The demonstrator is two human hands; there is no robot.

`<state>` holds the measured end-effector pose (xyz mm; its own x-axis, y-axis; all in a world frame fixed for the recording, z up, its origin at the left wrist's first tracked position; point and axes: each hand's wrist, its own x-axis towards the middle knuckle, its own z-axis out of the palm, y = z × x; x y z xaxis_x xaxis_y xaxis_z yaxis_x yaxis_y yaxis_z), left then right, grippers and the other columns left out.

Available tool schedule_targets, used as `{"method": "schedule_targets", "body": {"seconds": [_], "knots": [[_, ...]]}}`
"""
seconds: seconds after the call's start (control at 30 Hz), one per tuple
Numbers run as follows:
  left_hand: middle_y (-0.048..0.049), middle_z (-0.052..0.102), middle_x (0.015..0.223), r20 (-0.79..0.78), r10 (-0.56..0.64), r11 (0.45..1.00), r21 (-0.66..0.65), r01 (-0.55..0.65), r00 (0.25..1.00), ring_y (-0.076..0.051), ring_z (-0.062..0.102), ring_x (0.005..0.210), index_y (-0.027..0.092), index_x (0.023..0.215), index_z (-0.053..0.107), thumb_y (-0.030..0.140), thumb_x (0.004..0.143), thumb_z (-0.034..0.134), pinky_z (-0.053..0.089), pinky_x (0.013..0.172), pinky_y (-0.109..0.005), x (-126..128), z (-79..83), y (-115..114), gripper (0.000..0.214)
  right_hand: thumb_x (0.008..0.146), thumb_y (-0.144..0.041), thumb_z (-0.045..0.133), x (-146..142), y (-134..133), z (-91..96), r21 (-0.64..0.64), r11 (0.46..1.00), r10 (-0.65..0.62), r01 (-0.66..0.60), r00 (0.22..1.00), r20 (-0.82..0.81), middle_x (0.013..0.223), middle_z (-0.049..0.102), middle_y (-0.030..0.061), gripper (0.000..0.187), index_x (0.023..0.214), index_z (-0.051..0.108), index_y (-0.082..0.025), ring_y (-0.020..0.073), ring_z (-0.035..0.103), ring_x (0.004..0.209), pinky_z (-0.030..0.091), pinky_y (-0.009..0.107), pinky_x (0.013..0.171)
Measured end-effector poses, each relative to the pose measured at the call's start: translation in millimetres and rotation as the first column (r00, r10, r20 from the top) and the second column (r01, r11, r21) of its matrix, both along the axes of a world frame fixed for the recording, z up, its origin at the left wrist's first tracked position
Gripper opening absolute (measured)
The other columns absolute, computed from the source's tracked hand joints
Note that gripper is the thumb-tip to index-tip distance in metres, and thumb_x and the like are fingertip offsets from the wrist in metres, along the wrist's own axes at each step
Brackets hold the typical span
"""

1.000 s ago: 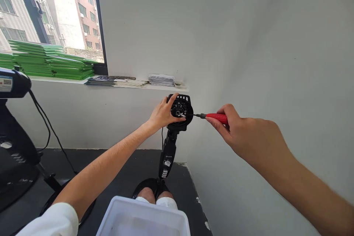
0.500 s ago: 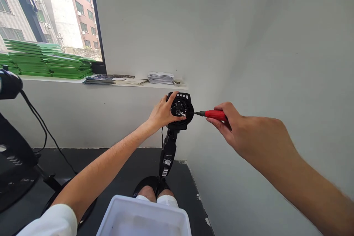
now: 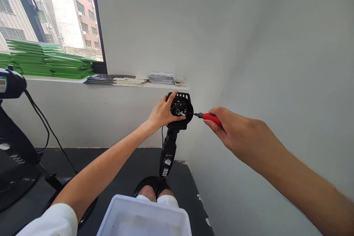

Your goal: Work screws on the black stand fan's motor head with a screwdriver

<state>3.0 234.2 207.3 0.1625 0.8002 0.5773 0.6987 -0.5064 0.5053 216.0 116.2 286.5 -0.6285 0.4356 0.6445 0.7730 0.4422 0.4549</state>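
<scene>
Apart — left fingers (image 3: 171,100) edging fan head (image 3: 182,104), right fingers (image 3: 217,129) gripping screwdriver (image 3: 209,117).

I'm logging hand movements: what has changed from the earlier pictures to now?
The right hand has moved left and slightly down, nearer the black fan head. The red screwdriver tilts more, its handle end lower, and less red shows. Nothing was newly grasped or let go. The left hand still grips the fan head; the stand and white tub stayed put.

Screwdriver (image 3: 212,118): handle end hidden in right grip (image 3: 239,131), tip indistinct. White bin (image 3: 151,204) cut by bottom edge.
</scene>
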Motion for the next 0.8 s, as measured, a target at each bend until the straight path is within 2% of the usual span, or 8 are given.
{"method": "schedule_targets", "body": {"seconds": [0.13,0.2,0.3,0.4,0.5,0.67,0.8], "knots": [[-0.012,0.054,0.132,0.003,-0.008,1.0,0.009,0.008,1.0,-0.034,0.063,0.112,0.034,0.157,0.025,0.056,0.073,0.084,0.056,0.082,-0.041,0,-1.6,3,0.105,0.106,-0.028,0.04,7,3,3.6,-0.028,0.999,0.033,-0.031,0.995,0.091,0.086,0.066,0.0001,0.022,0.102,0.06,-0.021,0.0072,0.043,0.052,0.026,0.022,0.047],[-0.012,0.053,0.132,0.001,-0.007,1.0,0.014,0.007,1.0,-0.034,0.064,0.112,0.034,0.158,0.024,0.056,0.073,0.084,0.056,0.083,-0.042,1,-2.2,3,0.106,0.106,-0.028,0.04,8,2,5.4,-0.035,0.999,0.037,-0.034,0.995,0.089,0.086,0.066,0.0002,0.022,0.102,0.06,-0.021,0.0074,0.044,0.053,0.026,0.022,0.047],[-0.0119,0.054,0.13,-0.002,-0.005,1.0,0.009,0.005,1.0,-0.034,0.064,0.111,0.033,0.158,0.023,0.057,0.073,0.083,0.057,0.084,-0.043,1,-2.0,1,0.107,0.107,-0.039,0.038,4,-2,6.0,0.002,1.0,-0.001,0.001,0.999,0.041,0.069,0.063,-0.0021,0.031,0.094,0.058,-0.02,0.0077,0.041,0.046,0.022,0.023,0.045],[-0.012,0.055,0.13,-0.002,-0.003,1.0,0.012,0.003,1.0,-0.035,0.064,0.113,0.033,0.157,0.025,0.056,0.073,0.084,0.056,0.085,-0.044,1,-1.2,-2,0.106,0.106,-0.051,0.034,0,-7,4.8,0.088,0.984,-0.157,0.157,0.988,-0.007,0.048,0.048,-0.0057,0.044,0.087,0.056,-0.019,0.0081,0.029,0.036,0.016,0.024,0.043],[-0.0124,0.054,0.132,0.001,-0.01,1.0,0.019,0.01,1.0,-0.034,0.064,0.113,0.033,0.157,0.025,0.056,0.073,0.084,0.056,0.086,-0.044,0,-0.8,-2,0.106,0.106,-0.053,0.032,-2,-8,3.5,0.128,0.965,-0.228,0.228,0.973,-0.014,0.042,0.041,-0.0067,0.047,0.086,0.057,-0.019,0.0079,0.025,0.034,0.014,0.023,0.042],[-0.0125,0.055,0.13,-0.003,-0.001,1.0,0.018,0.001,1.0,-0.034,0.064,0.112,0.033,0.157,0.025,0.058,0.073,0.083,0.056,0.086,-0.044,1,-1.9,1,0.104,0.106,-0.04,0.039,2,-5,2.1,0.073,0.996,-0.045,0.045,0.999,-0.006,0.053,0.053,-0.0058,0.032,0.089,0.056,-0.019,0.007,0.035,0.037,0.019,0.02,0.04],[-0.0126,0.054,0.132,-0.004,-0.007,1.0,0.011,0.007,1.0,-0.035,0.064,0.113,0.033,0.158,0.023,0.058,0.073,0.083,0.056,0.085,-0.043,2,-2.7,2,0.106,0.103,-0.022,0.044,7,-5,3.1,0.028,0.999,0.026,-0.028,0.997,0.079,0.079,0.068,-0.0008,0.018,0.101,0.061,-0.02,0.0082,0.048,0.05,0.024,0.021,0.043]]}}
